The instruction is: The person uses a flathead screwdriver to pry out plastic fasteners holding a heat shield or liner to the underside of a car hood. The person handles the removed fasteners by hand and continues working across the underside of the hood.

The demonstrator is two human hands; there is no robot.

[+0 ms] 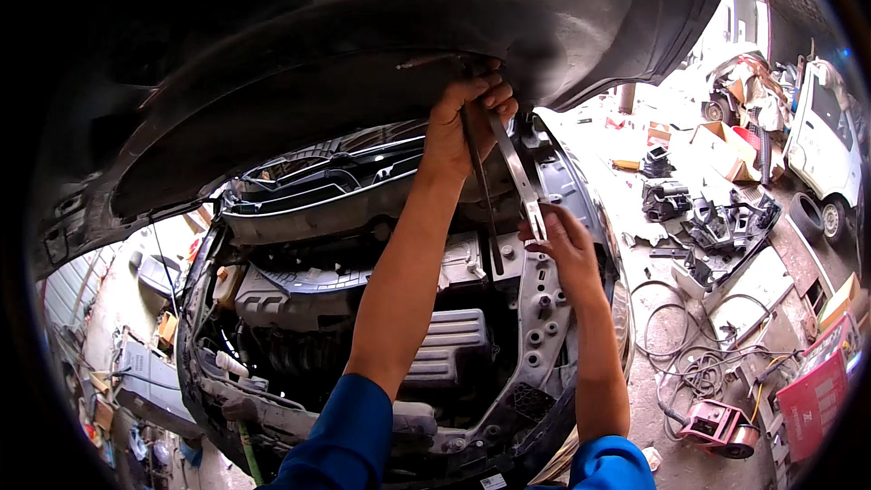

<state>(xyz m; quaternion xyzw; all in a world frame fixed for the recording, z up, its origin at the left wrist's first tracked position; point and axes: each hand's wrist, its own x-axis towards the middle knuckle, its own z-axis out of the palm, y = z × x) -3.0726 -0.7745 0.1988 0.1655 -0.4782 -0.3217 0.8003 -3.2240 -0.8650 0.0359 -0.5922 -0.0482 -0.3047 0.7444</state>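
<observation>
My left hand is raised to the underside of the dark open hood, its fingers closed round the upper part of a flat silver metal bar. A thin dark rod runs down from the same hand toward the engine bay; whether the fingers grip it too, I cannot tell. Lower and to the right, my right hand pinches the bar's bottom end between thumb and fingers. Fingers hide the bar's upper end. Below my arms lies the engine bay, with a ribbed grey cover and a metal side rail.
Car parts lie on the floor at right, near an open cardboard box and a white car. Coiled cable and a pink wire-spool machine sit closer. A grey panel stands at left.
</observation>
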